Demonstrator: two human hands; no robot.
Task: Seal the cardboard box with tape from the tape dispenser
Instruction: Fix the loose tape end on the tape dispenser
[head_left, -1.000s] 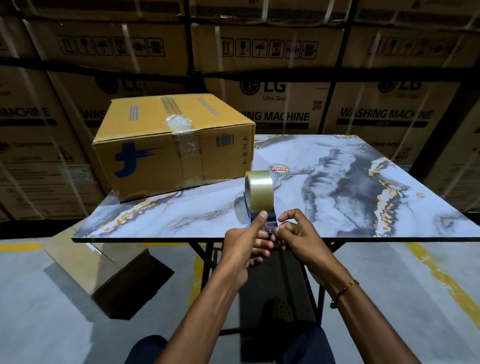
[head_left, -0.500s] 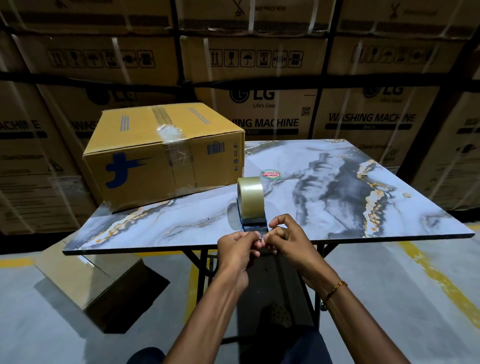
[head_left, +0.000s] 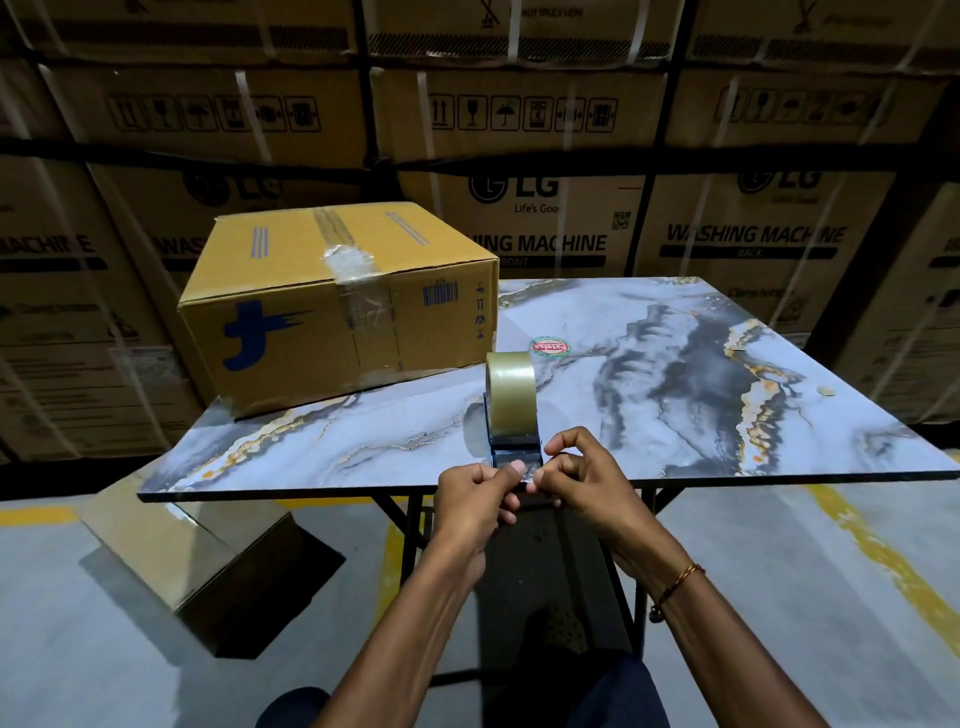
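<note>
Pinching the clear tape end (head_left: 530, 470) as before, the left hand (head_left: 475, 499) and right hand (head_left: 582, 475) have barely shifted at the blue tape dispenser (head_left: 514, 410) on the marble-patterned surface (head_left: 675, 389). The yellow-brown cardboard box (head_left: 337, 306) sits beyond the dispenser, leftward, well apart from both hands.

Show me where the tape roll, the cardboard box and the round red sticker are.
tape roll (head_left: 510, 392): head view, on the roll's outer tape face.
cardboard box (head_left: 291, 332): head view, on its front side.
round red sticker (head_left: 549, 347): head view, at the sticker's middle, on the table.
</note>
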